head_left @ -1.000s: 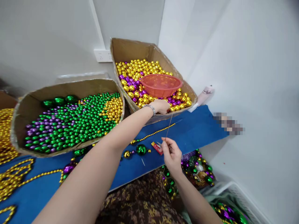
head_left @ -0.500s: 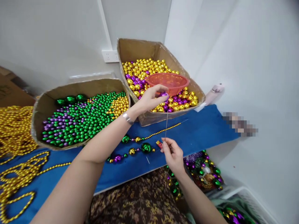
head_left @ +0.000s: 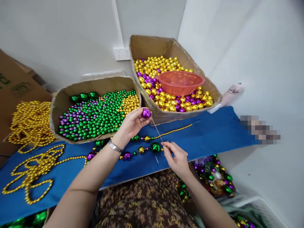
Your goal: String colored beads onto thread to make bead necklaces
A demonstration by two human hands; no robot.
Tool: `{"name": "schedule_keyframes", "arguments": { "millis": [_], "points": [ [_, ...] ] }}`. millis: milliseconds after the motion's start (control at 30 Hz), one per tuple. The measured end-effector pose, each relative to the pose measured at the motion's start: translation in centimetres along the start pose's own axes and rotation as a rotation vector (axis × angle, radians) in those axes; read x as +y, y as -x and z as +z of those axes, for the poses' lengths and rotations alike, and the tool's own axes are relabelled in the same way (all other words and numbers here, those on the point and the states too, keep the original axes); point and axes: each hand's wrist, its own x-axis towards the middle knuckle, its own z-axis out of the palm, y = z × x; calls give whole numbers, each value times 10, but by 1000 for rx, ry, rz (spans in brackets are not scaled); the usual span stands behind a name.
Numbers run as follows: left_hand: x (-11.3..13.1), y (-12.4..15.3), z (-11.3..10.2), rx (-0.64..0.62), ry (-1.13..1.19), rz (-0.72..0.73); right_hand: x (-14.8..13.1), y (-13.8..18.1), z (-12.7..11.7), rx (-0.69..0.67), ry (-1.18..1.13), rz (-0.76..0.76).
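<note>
My left hand (head_left: 132, 124) pinches a shiny purple bead (head_left: 145, 113) in front of the right-hand box. My right hand (head_left: 175, 158) pinches the lower end of a thin needle (head_left: 156, 129) whose tip meets the purple bead. Just behind my hands a strand of green, gold and purple beads (head_left: 142, 149) lies on the blue cloth (head_left: 209, 133). A thin gold bead string (head_left: 175, 130) runs off to the right.
A cardboard box (head_left: 71, 91) of green, purple and gold beads stands at left. A second box (head_left: 180, 52) of gold and purple beads holds an orange bowl (head_left: 180, 83). Gold bead chains (head_left: 30, 123) pile at far left. Finished bead bunches (head_left: 213, 177) lie at lower right.
My left hand lifted a purple bead out of the right box and brought it down and toward me onto the needle tip. My right hand stayed put, tilting the needle leftward.
</note>
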Motion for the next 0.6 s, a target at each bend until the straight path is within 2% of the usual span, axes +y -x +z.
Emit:
{"name": "schedule_keyframes", "arguments": {
  "millis": [133,267,433,600],
  "points": [
    [-5,7,-6,81,38,-11,-1,0,2,-18,30,-69],
    [-7,11,-10,99,49,23,-2,-1,3,-39,61,-125],
    [-8,17,-11,74,-49,115,-2,-1,3,-56,83,-134],
    [-17,31,-11,57,-214,268,-4,0,7,-69,88,-95]
  ]
}}
